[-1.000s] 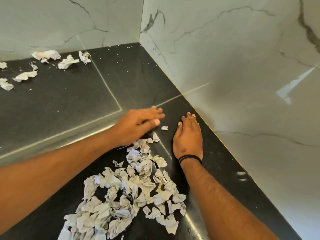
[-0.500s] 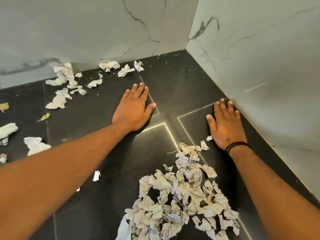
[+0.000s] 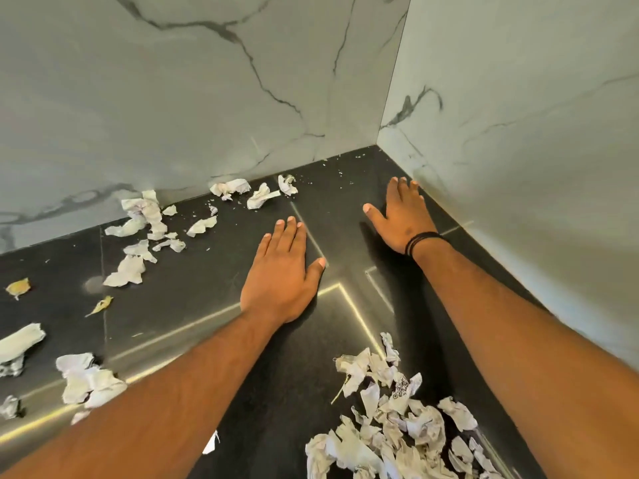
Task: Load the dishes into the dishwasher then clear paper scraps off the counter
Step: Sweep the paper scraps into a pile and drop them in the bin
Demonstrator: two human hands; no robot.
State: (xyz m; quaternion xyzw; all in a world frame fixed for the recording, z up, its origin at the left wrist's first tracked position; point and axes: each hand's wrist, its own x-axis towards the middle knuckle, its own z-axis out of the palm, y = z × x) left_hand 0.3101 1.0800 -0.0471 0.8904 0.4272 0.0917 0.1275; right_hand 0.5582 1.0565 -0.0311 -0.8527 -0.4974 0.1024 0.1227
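Black stone counter (image 3: 193,305): head view, we see it meeting marble walls (image 3: 173,98) at a corner, 1 o'clock.
Left hand (image 3: 280,274): flat on counter, palm down, fingers straight and together, thumb out, holding nothing.
Right hand (image 3: 403,216): flat near the corner, fingers spread, holding nothing; black band (image 3: 423,240) on wrist.
Gathered scrap pile (image 3: 390,420): 5 o'clock, between our forearms.
Loose scraps (image 3: 138,236): 10 o'clock by back wall; more at 8 o'clock.
Yellow bits (image 3: 18,288): 9 o'clock.
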